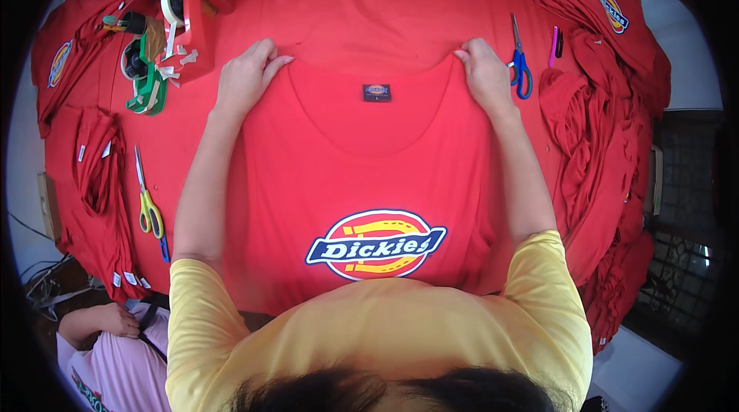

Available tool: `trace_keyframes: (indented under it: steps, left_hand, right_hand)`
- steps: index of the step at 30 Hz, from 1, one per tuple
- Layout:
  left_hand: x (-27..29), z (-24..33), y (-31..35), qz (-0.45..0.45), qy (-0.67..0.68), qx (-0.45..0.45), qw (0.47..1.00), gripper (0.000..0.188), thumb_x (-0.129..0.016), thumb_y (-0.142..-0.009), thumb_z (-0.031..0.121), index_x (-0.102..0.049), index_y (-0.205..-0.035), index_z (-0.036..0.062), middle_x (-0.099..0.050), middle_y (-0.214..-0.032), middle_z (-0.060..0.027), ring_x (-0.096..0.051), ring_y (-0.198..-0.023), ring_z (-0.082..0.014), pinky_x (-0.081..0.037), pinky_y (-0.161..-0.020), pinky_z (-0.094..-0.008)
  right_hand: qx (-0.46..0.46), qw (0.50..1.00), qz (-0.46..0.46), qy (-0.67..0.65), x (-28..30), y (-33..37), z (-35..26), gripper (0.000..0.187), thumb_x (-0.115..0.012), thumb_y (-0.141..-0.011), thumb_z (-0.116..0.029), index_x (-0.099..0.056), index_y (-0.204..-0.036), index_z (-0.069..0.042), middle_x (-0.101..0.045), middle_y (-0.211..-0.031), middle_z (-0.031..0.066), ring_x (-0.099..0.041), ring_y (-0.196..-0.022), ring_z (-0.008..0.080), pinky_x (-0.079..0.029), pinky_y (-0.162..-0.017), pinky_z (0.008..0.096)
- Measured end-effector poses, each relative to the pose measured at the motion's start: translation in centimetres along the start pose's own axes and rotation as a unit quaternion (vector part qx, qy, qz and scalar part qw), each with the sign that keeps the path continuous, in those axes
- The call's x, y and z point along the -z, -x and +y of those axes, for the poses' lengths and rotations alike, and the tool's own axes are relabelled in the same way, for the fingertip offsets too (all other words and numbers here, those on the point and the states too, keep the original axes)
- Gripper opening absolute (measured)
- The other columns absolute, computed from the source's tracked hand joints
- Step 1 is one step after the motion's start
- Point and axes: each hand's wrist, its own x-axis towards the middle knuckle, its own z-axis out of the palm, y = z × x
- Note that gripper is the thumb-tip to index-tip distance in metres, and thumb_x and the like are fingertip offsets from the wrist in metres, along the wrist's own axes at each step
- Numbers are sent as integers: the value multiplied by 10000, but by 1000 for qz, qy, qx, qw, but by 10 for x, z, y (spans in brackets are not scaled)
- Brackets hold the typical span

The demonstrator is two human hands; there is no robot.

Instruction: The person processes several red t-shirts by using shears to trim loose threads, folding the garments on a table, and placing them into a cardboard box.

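Note:
A red sleeveless top (346, 173) lies spread before me, its scooped neckline at the far end and a printed oval emblem on its chest. Inside the neck sits a small dark label (376, 93). My left hand (248, 77) pinches the top's left shoulder between thumb and fingers. At the opposite shoulder my right hand (486, 77) holds the cloth in the same kind of pinch. The fabric is drawn out between both hands. Just right of my right hand lie blue-handled scissors (521, 66), blades pointing away.
At the back left stand a red tape dispenser (202, 20) and a green tape dispenser (148, 93). Yellow-handled scissors (148, 208) lie left of my forearm. Red garments are piled at right (589, 120) and left (100, 150). A pink pen (553, 46) rests at right. Another person's hand (115, 320) shows lower left.

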Motion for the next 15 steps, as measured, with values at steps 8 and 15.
trace_keyframes:
  steps: [8,15]
  left_hand:
    - [-15,0,-3,71,-131,5,989,390,-619,-856,416,-496,-767,57,-586,-700,-81,-598,-636,-289,-471,-547,-403]
    - [21,9,36,167,-126,144,967,447,-611,-845,485,-559,-807,43,-605,-703,-126,-621,-794,-350,-489,-692,-446]
  right_hand:
    - [-3,994,-3,105,0,2,-6,303,-632,-852,-343,-564,-923,-57,-573,-899,109,-553,-905,318,-439,-789,443]
    - [-176,977,71,-95,34,54,8,301,-596,-897,-313,-589,-987,-26,-616,-966,158,-571,-944,358,-433,-828,435]
